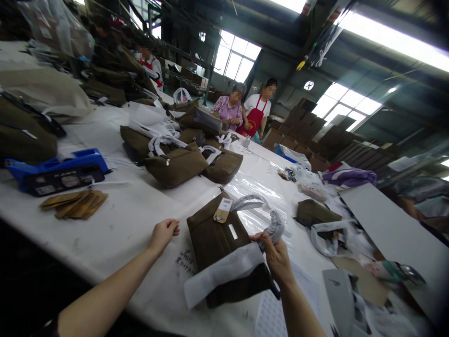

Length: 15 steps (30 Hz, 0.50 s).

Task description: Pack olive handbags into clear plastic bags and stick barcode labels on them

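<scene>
An olive-green handbag [206,236] lies tilted on the white table in front of me. My right hand [277,255] is closed around its handle [275,224], which is wrapped in pale padding. A hang tag [223,209] with a barcode label rests on the bag, near a small pale plate [233,231]. Across the bag's lower part lies a strip of white wrapping [224,274]. To the left of the bag, apart from it, my left hand [164,236] has its fingers curled in, and nothing shows in them.
Several olive bags [177,166] with wrapped handles are piled farther back. At left are a blue holder [75,159] and brown paper tags [75,203]. Another bag [315,213] and a grey tool [338,299] lie at right. Several people [255,114] are across the table.
</scene>
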Tool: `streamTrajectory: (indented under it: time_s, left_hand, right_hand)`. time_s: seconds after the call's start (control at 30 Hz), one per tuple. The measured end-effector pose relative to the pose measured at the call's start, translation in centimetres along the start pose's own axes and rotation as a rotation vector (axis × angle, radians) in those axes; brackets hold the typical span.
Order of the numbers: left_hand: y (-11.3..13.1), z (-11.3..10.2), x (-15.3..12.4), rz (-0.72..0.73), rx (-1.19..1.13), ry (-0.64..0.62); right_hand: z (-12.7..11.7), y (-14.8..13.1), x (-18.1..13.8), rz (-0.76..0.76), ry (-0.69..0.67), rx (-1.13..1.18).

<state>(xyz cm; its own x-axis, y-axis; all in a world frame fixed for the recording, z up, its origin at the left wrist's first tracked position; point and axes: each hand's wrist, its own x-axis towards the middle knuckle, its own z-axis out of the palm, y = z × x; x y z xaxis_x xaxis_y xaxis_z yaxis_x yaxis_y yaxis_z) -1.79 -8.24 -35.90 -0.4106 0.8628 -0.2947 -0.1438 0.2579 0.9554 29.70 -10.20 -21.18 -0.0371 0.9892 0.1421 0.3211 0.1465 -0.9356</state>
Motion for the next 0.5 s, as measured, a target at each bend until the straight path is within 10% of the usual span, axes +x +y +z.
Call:
streamTrajectory:
  time_s: [0.33,0.5]
  left_hand:
    - [9.7,-6.9,2.2,0.278,0.398,0.232]
    - [16.4,-4.8,-2.7,0.551,0.555,-0.075]
  right_hand:
    - [7.5,-7.6,0.5,-0.109,0.315,0.362]
    - [10.7,-9.0,-1.7,-0.131,0.232,0.323]
